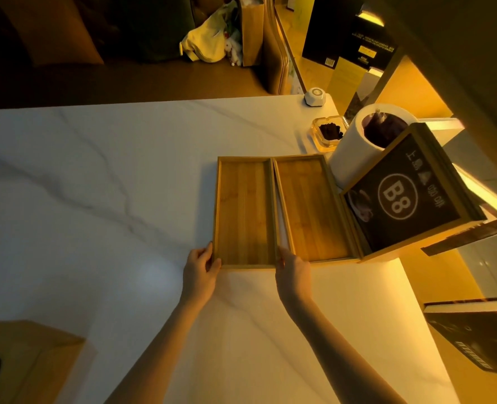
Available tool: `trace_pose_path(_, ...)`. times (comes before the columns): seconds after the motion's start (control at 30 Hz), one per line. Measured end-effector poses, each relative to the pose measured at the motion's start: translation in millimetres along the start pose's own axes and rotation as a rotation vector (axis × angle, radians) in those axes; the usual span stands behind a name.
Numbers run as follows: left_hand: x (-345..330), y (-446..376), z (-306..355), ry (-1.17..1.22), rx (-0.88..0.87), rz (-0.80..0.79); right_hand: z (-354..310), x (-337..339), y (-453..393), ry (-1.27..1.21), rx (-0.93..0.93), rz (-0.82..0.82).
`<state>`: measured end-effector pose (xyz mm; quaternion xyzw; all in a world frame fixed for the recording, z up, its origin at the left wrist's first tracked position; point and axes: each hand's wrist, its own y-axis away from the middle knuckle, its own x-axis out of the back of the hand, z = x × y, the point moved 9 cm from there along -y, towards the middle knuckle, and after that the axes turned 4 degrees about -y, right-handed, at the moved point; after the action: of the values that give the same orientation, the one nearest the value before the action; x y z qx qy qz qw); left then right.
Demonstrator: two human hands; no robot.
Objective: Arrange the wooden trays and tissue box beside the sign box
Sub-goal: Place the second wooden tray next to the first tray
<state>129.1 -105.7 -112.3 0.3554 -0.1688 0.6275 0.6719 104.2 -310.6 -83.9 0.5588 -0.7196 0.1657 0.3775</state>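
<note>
Setting: a dim, amber-lit lounge, bar or café, seen at a customer table. Evidence follows. The bench (pixel 110 176) is a white marble-pattern slab filling the frame centre. At right of centre stands a wood-framed sign box (pixel 407 199) marked "B8", consistent with a table number. Behind it, upper right, are a glass ashtray (pixel 330 132) with dark contents, a white cylindrical bin (pixel 355 150) and a small white puck-shaped call device (pixel 316 97). A printed menu or magazine (pixel 480 333) lies at the lower right edge. Upholstered dark seating (pixel 52 33) occupies the upper left, with bags (pixel 209 36) resting beside it at top centre.
</note>
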Motion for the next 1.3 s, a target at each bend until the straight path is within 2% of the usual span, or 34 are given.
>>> trace_pose_path(0.1, -3.8, 7.0, 5.2, -0.035, -0.022, -0.016, -5.1, -3.4, 4.8, 0.085, 0.078, -0.033)
trace_pose_path(0.17, -4.6, 18.8, 11.2, -0.083, -0.052, 0.006, -11.0, 2.7, 14.8, 0.114, 0.162, 0.023)
trace_pose_path(0.27, -7.6, 38.7, 20.1, -0.409, -0.195, 0.101, -16.3, -1.0, 32.1, 0.261, 0.345, 0.045)
trace_pose_path(0.33, -16.4, 47.8, 20.4, -0.532, -0.252, 0.078, -4.0, -17.2, 37.7, 0.368, 0.355, -0.107)
trace_pose_path(0.4, -25.8, 50.5, 13.3, -0.6, -0.235, 0.02, 15.6, -30.6, 38.7, 0.442, 0.312, -0.237)
trace_pose_path(0.53, -37.0, 49.2, 4.6, -0.734, -0.221, -0.035, 27.5, -37.1, 41.4, 0.526, 0.297, -0.301)
trace_pose_path(0.8, -39.8, 47.0, 1.4, -0.734, -0.208, -0.072, 27.3, -34.8, 41.0, 0.547, 0.318, -0.286)
trace_pose_path(1.3, -44.0, 48.7, 3.2, -0.582, -0.226, -0.063, 30.0, -30.5, 40.8, 0.522, 0.328, -0.28)
